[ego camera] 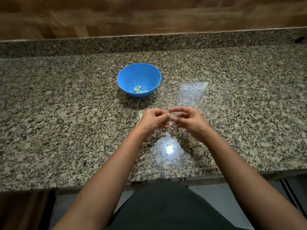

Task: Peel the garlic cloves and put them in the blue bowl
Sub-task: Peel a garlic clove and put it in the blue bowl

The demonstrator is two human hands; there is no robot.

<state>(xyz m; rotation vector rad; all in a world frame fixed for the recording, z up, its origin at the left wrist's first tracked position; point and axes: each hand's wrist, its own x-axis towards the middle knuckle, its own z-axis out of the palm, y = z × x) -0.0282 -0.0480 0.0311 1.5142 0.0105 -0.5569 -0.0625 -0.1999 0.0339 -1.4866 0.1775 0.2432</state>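
A blue bowl (138, 77) stands on the granite counter beyond my hands, with a few pale peeled garlic cloves (139, 89) at its bottom. Nearer to me, my left hand (153, 120) and my right hand (188, 120) meet fingertip to fingertip above the counter. Between them they pinch a small garlic clove (171, 115) with papery skin hanging from it. Most of the clove is hidden by my fingers. A pale garlic piece (140, 113) lies on the counter just behind my left hand, partly covered by it.
Bits of garlic skin (155, 134) lie on the counter under my wrists. The granite backsplash (149, 42) and a wooden wall rise behind the bowl. The counter's front edge (99, 183) runs just before my body.
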